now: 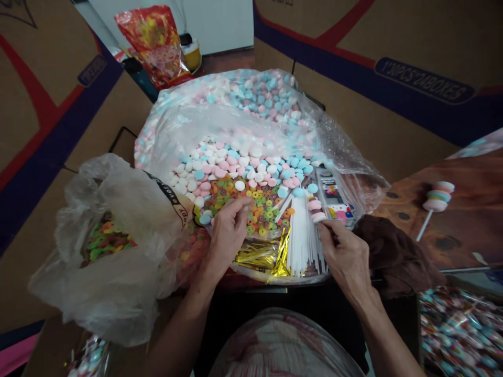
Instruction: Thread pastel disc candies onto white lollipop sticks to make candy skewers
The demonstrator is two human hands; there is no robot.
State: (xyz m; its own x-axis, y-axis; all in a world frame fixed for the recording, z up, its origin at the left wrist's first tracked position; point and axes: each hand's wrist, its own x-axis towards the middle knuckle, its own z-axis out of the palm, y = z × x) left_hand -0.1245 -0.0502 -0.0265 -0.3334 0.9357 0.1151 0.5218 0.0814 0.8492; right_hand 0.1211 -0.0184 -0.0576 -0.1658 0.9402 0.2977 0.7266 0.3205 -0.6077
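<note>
Bent fingers and thumb of my left hand (231, 225) come together over a pile of small multicoloured gummy rings (263, 212); whether something is between the fingertips is hidden. My right hand (348, 254) pinches a marshmallow lollipop (316, 209) from below, its stick covered by the fingers. Pink marshmallow pieces with a darker layer between them show on it. White sticks (301, 235) lie in a bundle between my hands, with gold twist ties (261, 254) to their left. Behind the rings spreads a heap of pink, white and blue marshmallows (239, 162) in a clear plastic bag (188, 115).
An open bag of gummy rings (113, 293) stands at left. On the wooden surface at right lies another marshmallow lollipop (438, 196), near a brown cloth (393, 256). Wrapped sweets (463, 330) fill the lower right. Large cardboard boxes (377, 31) flank the work area.
</note>
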